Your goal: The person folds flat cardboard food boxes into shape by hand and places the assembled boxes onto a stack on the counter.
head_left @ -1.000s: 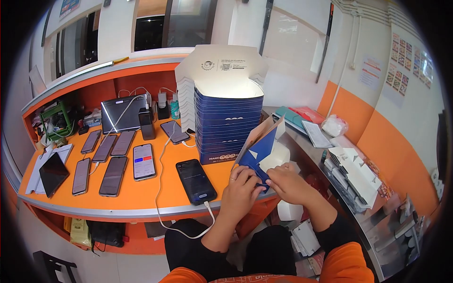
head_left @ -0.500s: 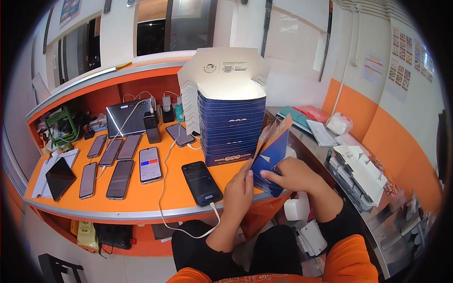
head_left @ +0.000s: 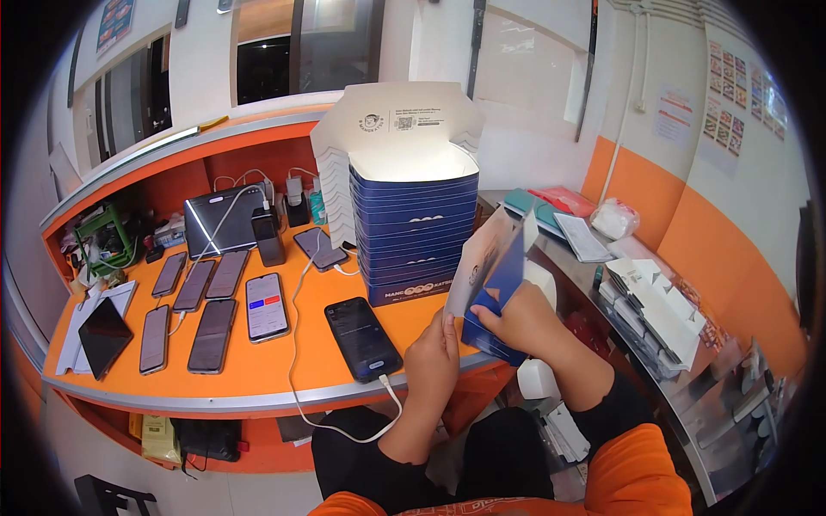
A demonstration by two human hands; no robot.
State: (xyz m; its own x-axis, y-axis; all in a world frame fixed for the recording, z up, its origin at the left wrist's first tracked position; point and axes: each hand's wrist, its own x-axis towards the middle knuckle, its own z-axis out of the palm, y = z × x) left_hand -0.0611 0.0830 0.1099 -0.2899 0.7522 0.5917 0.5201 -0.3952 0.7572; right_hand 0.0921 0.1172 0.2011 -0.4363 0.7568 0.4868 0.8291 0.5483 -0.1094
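Note:
A partly folded takeaway box [head_left: 478, 258], blue outside and pale inside, stands upright between my hands at the counter's front edge. My left hand [head_left: 432, 354] pinches its left edge between thumb and fingers. My right hand [head_left: 521, 320] grips the blue right side, thumb in front, with the other fingers mostly hidden. Just behind it rises a tall stack of nested blue boxes [head_left: 415, 236], their pale lids standing up at the back. A black phone [head_left: 362, 338] with a white cable plugged in lies left of my left hand.
Several phones [head_left: 212, 335] lie across the orange counter [head_left: 284, 365], with a tablet [head_left: 225, 219] and a power bank [head_left: 268, 239] behind. A white cable [head_left: 295, 344] loops over the front edge. Flat cartons [head_left: 654, 314] and papers fill the side table at right.
The box has opened wider and turned, so more of its pale inner face shows. My right hand has shifted slightly up along it; my left hand keeps its edge grip.

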